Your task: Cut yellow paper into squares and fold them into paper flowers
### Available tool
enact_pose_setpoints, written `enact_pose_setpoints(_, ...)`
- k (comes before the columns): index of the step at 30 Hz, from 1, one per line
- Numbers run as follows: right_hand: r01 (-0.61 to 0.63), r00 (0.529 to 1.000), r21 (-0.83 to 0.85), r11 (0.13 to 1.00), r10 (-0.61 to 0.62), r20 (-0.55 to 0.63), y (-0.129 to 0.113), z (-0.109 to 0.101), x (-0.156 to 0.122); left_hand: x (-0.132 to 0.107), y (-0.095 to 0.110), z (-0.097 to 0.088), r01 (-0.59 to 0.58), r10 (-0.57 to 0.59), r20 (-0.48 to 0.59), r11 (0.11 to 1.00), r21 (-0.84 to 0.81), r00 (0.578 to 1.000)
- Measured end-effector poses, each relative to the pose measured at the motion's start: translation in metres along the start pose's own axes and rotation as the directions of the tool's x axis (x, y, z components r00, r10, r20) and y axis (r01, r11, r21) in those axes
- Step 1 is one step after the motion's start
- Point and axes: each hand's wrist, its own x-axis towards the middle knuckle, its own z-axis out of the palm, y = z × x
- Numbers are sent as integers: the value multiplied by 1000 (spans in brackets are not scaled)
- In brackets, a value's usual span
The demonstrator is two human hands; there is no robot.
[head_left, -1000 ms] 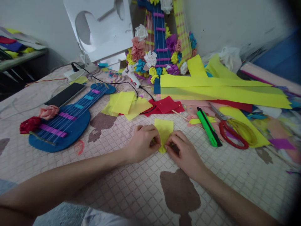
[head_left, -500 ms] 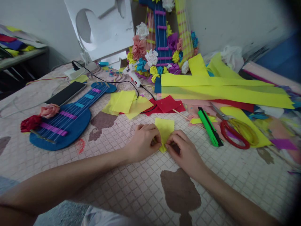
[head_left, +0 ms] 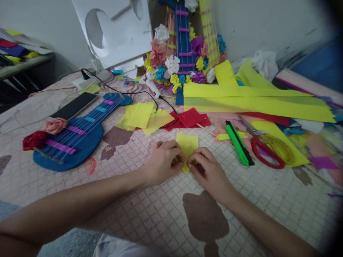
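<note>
Between my two hands is a small yellow crepe paper piece [head_left: 188, 143], its far edge spread and its near end narrowed. My left hand [head_left: 166, 161] pinches the paper's left near side, fingertips curled inward. From the other side, my right hand [head_left: 207, 170] pinches the right near edge between thumb and fingers. The fingers partly cover the lower paper. Just beyond lie yellow paper squares [head_left: 139, 116] and red paper squares [head_left: 191, 117], with a thin wooden stick [head_left: 205, 129] by the red ones.
A blue toy guitar [head_left: 88, 139] with paper roses lies left, beside a phone [head_left: 75, 106]. A glue gun [head_left: 150, 85] with its cord is behind. On the right are a green utility knife [head_left: 239, 144], red-handled scissors [head_left: 268, 153] and long yellow paper strips [head_left: 254, 105].
Almost nothing differs. Both hands stay pinched on the yellow paper, with only slight shifts of the fingers, and the whole view has moved a little.
</note>
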Motion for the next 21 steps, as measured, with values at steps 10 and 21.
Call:
enact_pose_setpoints(10, 15, 1000, -1, 1000, -15, 9, 2, 0, 1, -2, -1, -4, -15, 14, 71, 1000, 10, 997)
enact_pose_setpoints(21, -5, 998, 17, 1000, 4, 65, 1, -4, -2, -2, -2, -8, -32, 32, 135, 999, 1, 990)
